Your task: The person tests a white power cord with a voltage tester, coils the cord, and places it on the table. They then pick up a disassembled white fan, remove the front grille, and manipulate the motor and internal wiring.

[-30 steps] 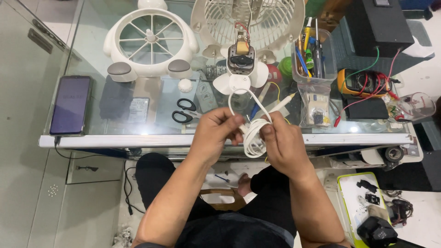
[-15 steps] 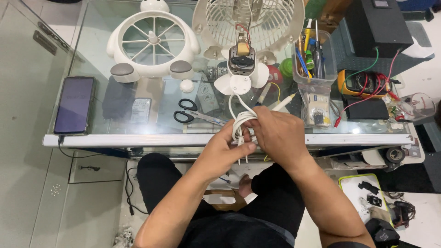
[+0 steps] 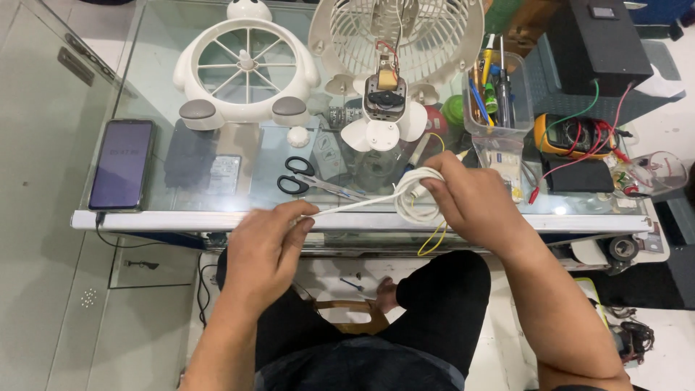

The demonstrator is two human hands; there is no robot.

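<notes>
White cord [image 3: 376,203] runs taut along the near edge of the glass table [image 3: 87,87], held at both ends by the person's hands. Right hand [image 3: 470,206] is closed around a small coil of that cord [image 3: 416,194], fingers wrapped over the loops, just above the table's near rim and a little right of centre. Left hand [image 3: 264,246] sits lower and nearer, off the table edge, its thumb and fingers pinched shut on the cord's free end, so the straight stretch between the hands crosses the rim at a shallow slant. A thin yellow wire [image 3: 433,242] hangs from under the coil, dropping below the edge. Black-handled scissors [image 3: 300,177] lie just beyond the taut cord, near it but apart. Farther back stands a small fan motor with white blades [image 3: 384,123], with a round fan grille [image 3: 397,36] behind it and a white fan housing [image 3: 246,72] to the far left. A dark phone [image 3: 121,164] lies at the left end, close to the near rim. A clear tub of tools [image 3: 496,94] and a yellow multimeter [image 3: 575,134] crowd the right side. Open glass remains between the phone and scissors, and along the rim beside the right hand.
</notes>
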